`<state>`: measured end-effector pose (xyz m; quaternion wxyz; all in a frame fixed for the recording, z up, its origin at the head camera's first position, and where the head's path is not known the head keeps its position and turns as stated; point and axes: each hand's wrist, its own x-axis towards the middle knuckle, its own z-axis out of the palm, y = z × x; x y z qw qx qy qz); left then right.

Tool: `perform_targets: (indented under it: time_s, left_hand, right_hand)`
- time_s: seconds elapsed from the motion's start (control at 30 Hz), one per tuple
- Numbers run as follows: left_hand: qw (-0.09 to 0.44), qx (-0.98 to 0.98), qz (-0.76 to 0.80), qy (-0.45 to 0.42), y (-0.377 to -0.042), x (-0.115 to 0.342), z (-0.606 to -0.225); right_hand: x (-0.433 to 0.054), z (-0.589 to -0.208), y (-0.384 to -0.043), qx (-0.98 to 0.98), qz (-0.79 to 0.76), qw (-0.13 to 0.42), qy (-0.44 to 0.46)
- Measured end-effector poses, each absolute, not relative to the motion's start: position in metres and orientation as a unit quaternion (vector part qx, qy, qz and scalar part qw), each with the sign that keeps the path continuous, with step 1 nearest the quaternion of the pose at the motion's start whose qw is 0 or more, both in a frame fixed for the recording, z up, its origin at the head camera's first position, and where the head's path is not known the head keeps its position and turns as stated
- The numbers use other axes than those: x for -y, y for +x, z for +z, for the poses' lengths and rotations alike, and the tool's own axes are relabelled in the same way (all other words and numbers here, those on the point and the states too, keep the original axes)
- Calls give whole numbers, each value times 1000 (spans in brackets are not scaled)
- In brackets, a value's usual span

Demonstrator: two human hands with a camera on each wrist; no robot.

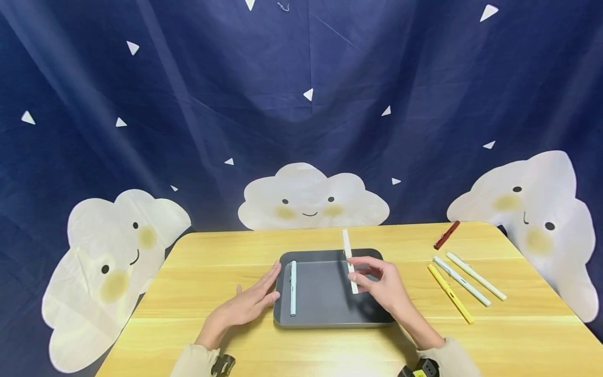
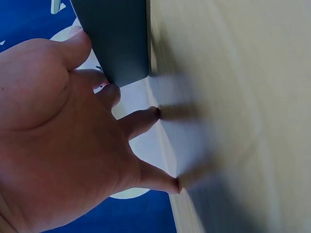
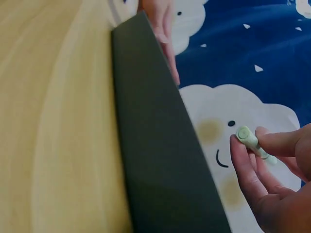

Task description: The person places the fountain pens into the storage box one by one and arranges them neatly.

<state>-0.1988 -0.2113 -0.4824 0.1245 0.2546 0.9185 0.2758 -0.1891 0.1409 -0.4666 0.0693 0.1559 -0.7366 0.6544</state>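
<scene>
My right hand [image 1: 383, 283] pinches a white capped pen [image 1: 346, 242] between thumb and fingers, over the right part of a dark grey tray [image 1: 320, 298]. The near end of that pen [image 3: 244, 134] points toward the camera in the right wrist view and looks pale green there. Inside the tray, along its left side, lies a light blue pen [image 1: 293, 290] with a clip. My left hand [image 1: 247, 305] is at the tray's left edge, fingers extended. In the left wrist view, the thumb and nearest fingers reach the tray's corner [image 2: 119, 48], while other fingertips touch the wooden table.
Right of the tray on the table [image 1: 264, 356] lie a yellow pen [image 1: 449, 293], a light blue pen [image 1: 461, 281] and a pale green pen [image 1: 477, 276]. A shorter dark red pen [image 1: 446, 235] is farther back. Behind the table hangs a blue curtain [image 1: 301, 136] with clouds.
</scene>
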Motion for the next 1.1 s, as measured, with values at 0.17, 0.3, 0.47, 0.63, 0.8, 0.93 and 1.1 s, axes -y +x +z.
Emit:
perform_targets:
  time_s: [0.17, 0.3, 0.47, 0.63, 0.8, 0.93, 1.1]
  left_hand:
    - [122, -919, 275, 254, -199, 211, -483]
    - [121, -920, 274, 254, -199, 210, -481]
    - [122, -919, 276, 253, -198, 210, -479]
    - [123, -919, 276, 254, -198, 210, -480]
    - [126, -919, 276, 252, -198, 211, -480]
    - [126, -918, 277, 254, -198, 211, -480]
    - [123, -917, 280, 256, -198, 210, -481]
  right_hand:
    - [-132, -472, -188, 732, 661, 62, 150]
    - [-128, -477, -188, 731, 662, 54, 157]
    - [-120, -481, -187, 744, 648, 31, 161]
    - [-109, -484, -187, 759, 628, 23, 169]
    - [-95, -486, -188, 779, 604, 27, 165]
    - [-83, -487, -189, 795, 587, 36, 150]
    - [-71, -489, -190, 810, 567, 51, 141]
